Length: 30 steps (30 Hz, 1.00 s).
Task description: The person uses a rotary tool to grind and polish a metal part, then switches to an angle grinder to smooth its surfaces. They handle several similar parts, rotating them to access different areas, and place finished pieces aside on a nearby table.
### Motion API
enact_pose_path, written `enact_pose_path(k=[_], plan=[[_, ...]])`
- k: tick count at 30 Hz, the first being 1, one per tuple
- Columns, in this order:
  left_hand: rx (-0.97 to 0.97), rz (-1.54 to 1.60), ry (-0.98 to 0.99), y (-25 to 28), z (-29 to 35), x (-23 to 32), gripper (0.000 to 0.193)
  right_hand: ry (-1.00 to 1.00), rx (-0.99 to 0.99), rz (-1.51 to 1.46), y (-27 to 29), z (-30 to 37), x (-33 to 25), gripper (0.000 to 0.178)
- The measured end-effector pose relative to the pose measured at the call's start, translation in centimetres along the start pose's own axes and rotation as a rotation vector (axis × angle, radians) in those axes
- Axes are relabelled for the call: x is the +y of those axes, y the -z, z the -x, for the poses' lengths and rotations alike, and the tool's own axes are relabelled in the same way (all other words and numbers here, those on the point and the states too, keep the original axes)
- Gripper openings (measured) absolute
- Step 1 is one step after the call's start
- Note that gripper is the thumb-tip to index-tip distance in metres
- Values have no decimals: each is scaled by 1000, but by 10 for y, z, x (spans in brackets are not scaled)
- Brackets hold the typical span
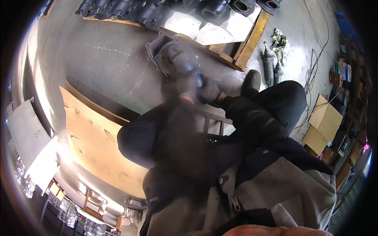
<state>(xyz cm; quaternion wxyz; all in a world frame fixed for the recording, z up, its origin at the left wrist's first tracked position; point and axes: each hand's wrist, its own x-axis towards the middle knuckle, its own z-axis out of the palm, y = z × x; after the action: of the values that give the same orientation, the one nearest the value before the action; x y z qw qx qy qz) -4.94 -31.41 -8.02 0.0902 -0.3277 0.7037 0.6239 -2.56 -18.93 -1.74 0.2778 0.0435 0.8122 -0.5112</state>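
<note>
A grey cast metal housing (pixel 173 55) with a flanged, open rectangular end lies on the floor in front of me. Close against its near side is my left hand (pixel 185 85), in a dark glove with an orange cuff; its fingers are smeared by motion. My right hand (pixel 210 93), also gloved, is closed just beside it. A small blue part (pixel 198 80) shows between the two hands. What it belongs to is hidden by the gloves and the blur.
Several dark castings (pixel 212 11) stand on white sheets over a wooden pallet (pixel 250 41). Two handheld grinders (pixel 268 65) and a crumpled rag (pixel 279 41) lie to the right, near thin cables (pixel 313 72). Cardboard (pixel 98 145) lies at left; an open carton (pixel 323 122) sits by the right shelves.
</note>
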Motion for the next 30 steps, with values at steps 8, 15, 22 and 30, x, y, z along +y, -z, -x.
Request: enact_pose_path(k=[8,15,22,30], plan=[[122,244,115,-4,56,4,64,-256,-262,-157,26,29,-21,55],[-7,-336,-107,-26,8,-53,67,-138,-23,-88,29,10,5,48],[20,-192,-93,-5,12,-43,63,-136,-212,-136,21,14,-9,53],[32,-430,47,-29,32,0,64,115,-207,-163,17,-7,73,66]])
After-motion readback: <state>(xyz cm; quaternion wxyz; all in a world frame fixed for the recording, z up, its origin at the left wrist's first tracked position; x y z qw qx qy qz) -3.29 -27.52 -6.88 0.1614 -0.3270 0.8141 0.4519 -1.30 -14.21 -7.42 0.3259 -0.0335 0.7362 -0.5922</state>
